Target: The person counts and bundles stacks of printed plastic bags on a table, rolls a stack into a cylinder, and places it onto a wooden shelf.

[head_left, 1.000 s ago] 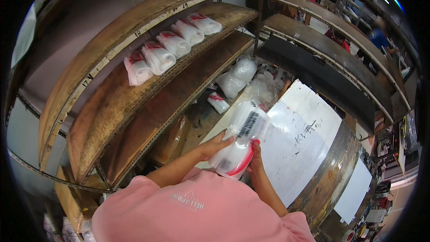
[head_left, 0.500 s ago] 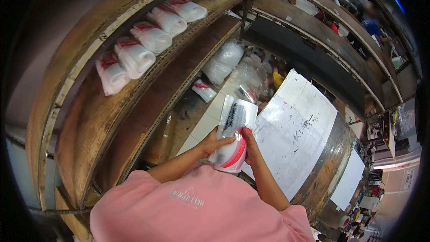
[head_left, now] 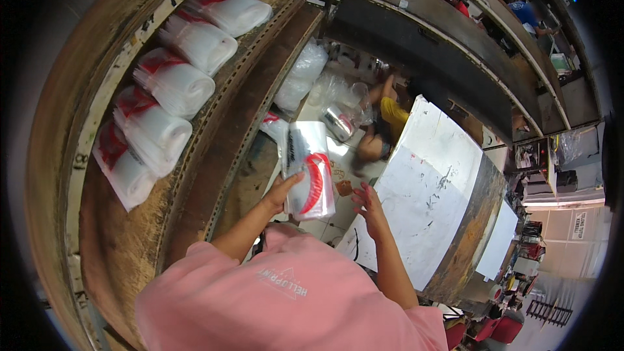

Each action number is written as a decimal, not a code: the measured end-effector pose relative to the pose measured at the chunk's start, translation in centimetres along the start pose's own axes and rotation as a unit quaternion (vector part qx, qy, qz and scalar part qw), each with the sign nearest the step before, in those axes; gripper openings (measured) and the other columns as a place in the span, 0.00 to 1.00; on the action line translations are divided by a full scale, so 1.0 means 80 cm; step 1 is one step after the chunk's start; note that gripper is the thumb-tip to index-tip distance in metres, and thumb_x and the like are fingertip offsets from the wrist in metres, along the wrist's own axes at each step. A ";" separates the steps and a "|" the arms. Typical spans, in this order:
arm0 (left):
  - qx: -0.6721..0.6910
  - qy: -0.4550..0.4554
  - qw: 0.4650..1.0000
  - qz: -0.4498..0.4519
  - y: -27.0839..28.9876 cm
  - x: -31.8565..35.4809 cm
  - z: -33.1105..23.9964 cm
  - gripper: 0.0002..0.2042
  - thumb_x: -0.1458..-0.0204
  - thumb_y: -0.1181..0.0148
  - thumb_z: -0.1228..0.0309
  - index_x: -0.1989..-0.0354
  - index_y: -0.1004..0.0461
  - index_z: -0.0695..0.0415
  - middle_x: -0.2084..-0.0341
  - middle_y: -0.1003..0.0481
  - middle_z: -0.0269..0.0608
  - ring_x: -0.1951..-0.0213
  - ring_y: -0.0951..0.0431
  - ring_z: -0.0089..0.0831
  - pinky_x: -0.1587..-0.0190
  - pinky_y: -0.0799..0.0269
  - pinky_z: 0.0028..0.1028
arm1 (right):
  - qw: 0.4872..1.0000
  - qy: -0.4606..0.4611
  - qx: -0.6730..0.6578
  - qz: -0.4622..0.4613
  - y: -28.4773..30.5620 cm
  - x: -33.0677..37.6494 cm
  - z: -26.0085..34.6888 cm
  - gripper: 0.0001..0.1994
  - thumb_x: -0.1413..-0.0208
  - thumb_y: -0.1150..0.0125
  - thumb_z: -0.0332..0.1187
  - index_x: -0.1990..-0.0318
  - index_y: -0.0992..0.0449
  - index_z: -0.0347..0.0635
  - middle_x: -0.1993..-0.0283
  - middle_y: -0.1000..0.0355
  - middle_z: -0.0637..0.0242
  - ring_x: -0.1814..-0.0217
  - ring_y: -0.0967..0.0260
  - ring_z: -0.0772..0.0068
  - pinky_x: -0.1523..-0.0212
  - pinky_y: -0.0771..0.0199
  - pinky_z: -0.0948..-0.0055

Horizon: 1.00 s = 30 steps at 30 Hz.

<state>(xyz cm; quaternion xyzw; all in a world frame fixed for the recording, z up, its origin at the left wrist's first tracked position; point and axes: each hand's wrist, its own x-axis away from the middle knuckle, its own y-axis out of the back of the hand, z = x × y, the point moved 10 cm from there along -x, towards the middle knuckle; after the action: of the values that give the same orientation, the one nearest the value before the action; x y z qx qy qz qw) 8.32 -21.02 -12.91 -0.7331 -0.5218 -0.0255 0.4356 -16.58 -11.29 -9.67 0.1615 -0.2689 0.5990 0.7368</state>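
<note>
A rolled bundle of clear plastic bags (head_left: 300, 136) printed in red and black is held upright in front of my chest. My left hand (head_left: 283, 194) grips its lower left side, thumb across the front. To the right of the bundle, my right hand (head_left: 370, 208) is apart from it with fingers spread and nothing in them. Several similar bag bundles (head_left: 188, 84) lie in a row on the wooden shelf (head_left: 133, 247) at left. Another bundle (head_left: 273, 125) sits low, partly hidden behind the held one.
A table with a white top (head_left: 416, 182) stands at right. Beyond it are dark shelves (head_left: 429, 58). On the floor ahead, a person in yellow (head_left: 394, 114) is near large clear plastic sacks (head_left: 303, 71) and another printed bundle (head_left: 338, 122). Someone in blue (head_left: 523, 13) is at the far right.
My right hand has let go of the bundle and opened to its right. My left hand keeps the bundle, now further left. The view has shifted, bringing the shelf bundles closer.
</note>
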 end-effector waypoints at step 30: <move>0.025 -0.135 0.959 -0.249 0.316 -0.487 -0.320 0.38 0.43 0.35 0.45 0.32 0.34 0.61 0.38 0.30 0.53 0.38 0.28 0.46 0.36 0.31 0.43 | 0.942 -0.151 0.154 -0.258 0.159 0.256 -0.145 0.24 0.33 0.36 0.43 0.39 0.29 0.34 0.55 0.22 0.65 0.55 0.26 0.76 0.56 0.26 0.75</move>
<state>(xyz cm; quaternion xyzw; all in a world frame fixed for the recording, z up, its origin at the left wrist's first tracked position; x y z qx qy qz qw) 21.22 -68.90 -31.65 -0.5649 -0.7426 -0.0208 0.3592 -23.70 14.44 -8.00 0.4253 -0.2305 0.3910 0.7830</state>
